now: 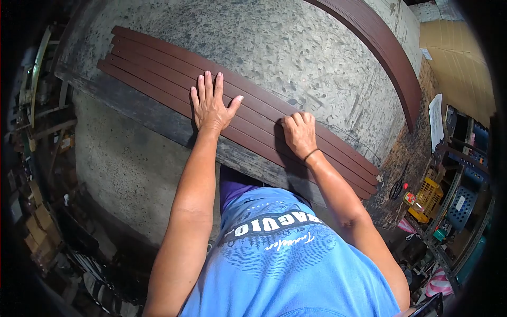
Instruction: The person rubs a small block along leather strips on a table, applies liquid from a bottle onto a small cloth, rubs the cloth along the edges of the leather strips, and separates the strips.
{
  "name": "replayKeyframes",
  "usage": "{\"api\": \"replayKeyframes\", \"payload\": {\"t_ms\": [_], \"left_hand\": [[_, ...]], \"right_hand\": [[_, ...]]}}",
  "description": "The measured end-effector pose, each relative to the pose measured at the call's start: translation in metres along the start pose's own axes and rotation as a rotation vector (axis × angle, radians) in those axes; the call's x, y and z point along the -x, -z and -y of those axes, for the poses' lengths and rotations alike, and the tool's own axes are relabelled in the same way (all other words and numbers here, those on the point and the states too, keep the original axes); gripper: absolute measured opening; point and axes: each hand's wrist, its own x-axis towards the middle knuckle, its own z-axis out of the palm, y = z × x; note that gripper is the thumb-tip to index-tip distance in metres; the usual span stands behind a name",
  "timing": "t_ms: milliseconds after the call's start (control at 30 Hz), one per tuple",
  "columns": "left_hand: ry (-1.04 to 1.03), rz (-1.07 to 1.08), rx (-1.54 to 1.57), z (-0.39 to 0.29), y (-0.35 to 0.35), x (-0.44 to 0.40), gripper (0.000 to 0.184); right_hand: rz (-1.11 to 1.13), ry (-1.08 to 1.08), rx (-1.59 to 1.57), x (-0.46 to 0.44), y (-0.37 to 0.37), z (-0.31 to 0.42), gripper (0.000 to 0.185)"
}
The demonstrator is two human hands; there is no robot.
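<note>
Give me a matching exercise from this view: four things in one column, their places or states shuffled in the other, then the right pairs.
Things:
1. Left hand
2. Curved brown piece
3. Right hand
4. Straight brown slats

Places or states:
A. Fingers curled in
B. Side by side, beneath both hands
C. Fingers spread out
D. Upper right of the picture, apart from both hands

Pairs: 1-C, 2-D, 3-A, 4-B
</note>
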Motion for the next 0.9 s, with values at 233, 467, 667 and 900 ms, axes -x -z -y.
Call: {"api": "replayKeyframes", "payload": {"t_ms": [233,467,667,900], "left_hand": [[0.01,0.015,0.005,-0.001,0.003,-0.001,0.086],[0.01,0.028,-0.003,-0.002,0.003,0.0,0.086],[0.01,0.007,0.012,0.0,0.002,-0.001,0.086],[0.005,0.019,0.008,-0.001,0.005,-0.001,0.088]], "right_hand": [[0.009,0.031,0.039,-0.005,-0.002,0.002,0.012],[0.043,-0.003,0.03,0.004,0.006,-0.002,0.014],[0.065,0.028,0.057,0.009,0.014,-0.007,0.013],[0.029,0.0,0.005,-0.004,0.002,0.004,0.015]]}}
